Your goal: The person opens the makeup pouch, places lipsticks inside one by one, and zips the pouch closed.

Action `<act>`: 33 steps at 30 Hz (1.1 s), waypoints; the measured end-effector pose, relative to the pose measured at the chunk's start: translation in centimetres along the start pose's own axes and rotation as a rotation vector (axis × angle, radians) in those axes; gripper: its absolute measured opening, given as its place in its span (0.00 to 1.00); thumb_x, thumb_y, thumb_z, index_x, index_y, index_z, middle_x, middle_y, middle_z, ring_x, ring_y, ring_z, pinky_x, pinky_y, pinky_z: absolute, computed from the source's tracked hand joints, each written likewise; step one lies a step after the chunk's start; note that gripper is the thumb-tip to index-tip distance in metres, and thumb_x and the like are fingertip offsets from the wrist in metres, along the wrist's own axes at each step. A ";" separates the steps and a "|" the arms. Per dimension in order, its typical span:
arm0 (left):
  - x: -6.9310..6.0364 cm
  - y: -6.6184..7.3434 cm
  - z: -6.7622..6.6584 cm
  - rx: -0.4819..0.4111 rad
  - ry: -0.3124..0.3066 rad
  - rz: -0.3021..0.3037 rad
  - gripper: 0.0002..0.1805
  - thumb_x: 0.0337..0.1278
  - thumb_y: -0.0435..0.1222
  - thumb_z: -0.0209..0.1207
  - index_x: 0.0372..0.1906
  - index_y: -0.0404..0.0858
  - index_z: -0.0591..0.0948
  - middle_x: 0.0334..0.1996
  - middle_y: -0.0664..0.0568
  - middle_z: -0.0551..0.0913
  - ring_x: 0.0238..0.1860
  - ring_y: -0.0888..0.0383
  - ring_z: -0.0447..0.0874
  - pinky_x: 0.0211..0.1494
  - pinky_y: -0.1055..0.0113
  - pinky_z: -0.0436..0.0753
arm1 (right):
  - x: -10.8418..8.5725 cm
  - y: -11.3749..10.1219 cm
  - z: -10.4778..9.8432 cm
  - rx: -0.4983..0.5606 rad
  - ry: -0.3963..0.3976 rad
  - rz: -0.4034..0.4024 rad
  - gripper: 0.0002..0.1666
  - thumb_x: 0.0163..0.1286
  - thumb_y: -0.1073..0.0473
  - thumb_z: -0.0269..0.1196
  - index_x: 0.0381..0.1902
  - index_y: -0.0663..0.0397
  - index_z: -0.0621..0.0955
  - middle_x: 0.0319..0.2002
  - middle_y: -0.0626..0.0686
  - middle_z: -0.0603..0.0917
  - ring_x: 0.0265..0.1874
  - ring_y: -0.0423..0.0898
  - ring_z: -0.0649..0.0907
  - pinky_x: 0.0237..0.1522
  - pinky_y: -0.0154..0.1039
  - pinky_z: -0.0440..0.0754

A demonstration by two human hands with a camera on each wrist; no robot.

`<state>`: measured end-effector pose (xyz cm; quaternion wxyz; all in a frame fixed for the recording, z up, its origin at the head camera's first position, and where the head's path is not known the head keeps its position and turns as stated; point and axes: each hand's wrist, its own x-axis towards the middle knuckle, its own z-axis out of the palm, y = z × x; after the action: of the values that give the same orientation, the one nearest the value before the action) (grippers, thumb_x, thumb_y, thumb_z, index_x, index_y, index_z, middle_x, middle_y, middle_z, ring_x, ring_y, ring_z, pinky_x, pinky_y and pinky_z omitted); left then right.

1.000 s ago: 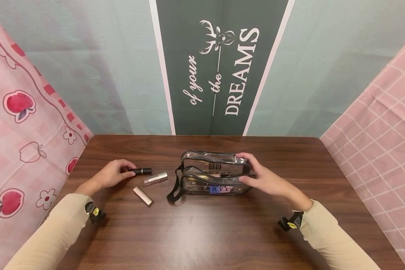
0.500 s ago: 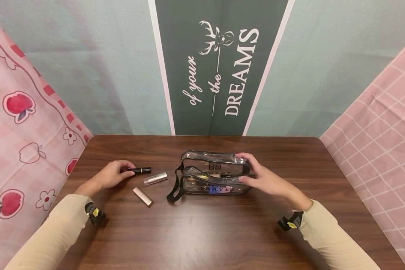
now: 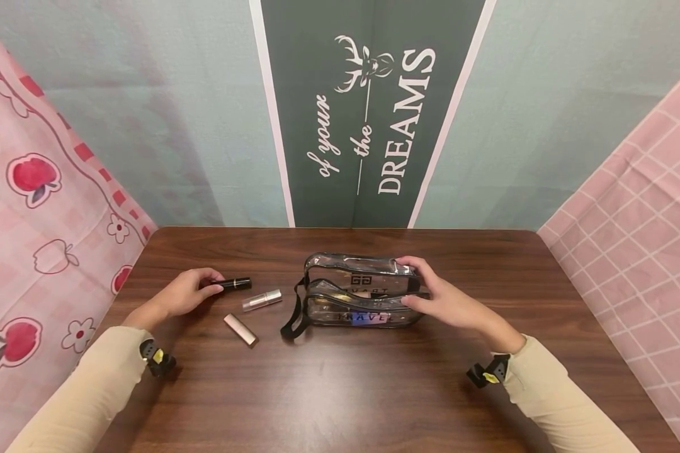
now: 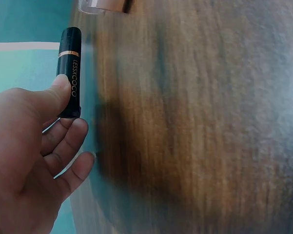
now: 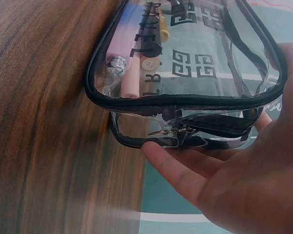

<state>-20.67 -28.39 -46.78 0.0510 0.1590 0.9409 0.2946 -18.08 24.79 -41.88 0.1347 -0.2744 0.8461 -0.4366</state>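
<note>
My left hand (image 3: 188,293) pinches a black lipstick tube (image 3: 238,284) by one end, at the left of the table. A gold band and printed lettering show on this lipstick (image 4: 69,63) in the left wrist view. With thumb and fingers on opposite sides, my right hand (image 3: 447,302) grips the right end of a clear cosmetic bag (image 3: 325,314) with black trim. Its top looks unzipped. Inside the bag (image 5: 205,87), pink tubes (image 5: 130,80) and a few other small items lie behind the clear wall in the right wrist view.
A silver, clear-ended lipstick tube (image 3: 262,300) and a rose-gold tube (image 3: 240,330) lie between my left hand and the bag. The bag's black strap loop (image 3: 296,327) sticks out at its left. Fabric hangs behind the wooden table (image 3: 328,390) and at both sides.
My left hand has shifted the black lipstick slightly left and away from me, apparently just lifting it. My right hand and the bag have stayed put.
</note>
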 end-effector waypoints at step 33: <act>-0.1 0.4 -2.7 -0.022 0.047 0.010 0.07 0.68 0.30 0.62 0.46 0.29 0.82 0.37 0.47 0.84 0.36 0.54 0.77 0.40 0.65 0.77 | 0.0 -0.2 0.1 -0.010 0.012 0.006 0.41 0.74 0.59 0.64 0.76 0.42 0.55 0.63 0.67 0.72 0.62 0.64 0.74 0.57 0.58 0.74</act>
<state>-21.03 -29.58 -44.31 0.0290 0.1559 0.9378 0.3087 -18.01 24.62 -41.81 0.1296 -0.2701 0.8499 -0.4335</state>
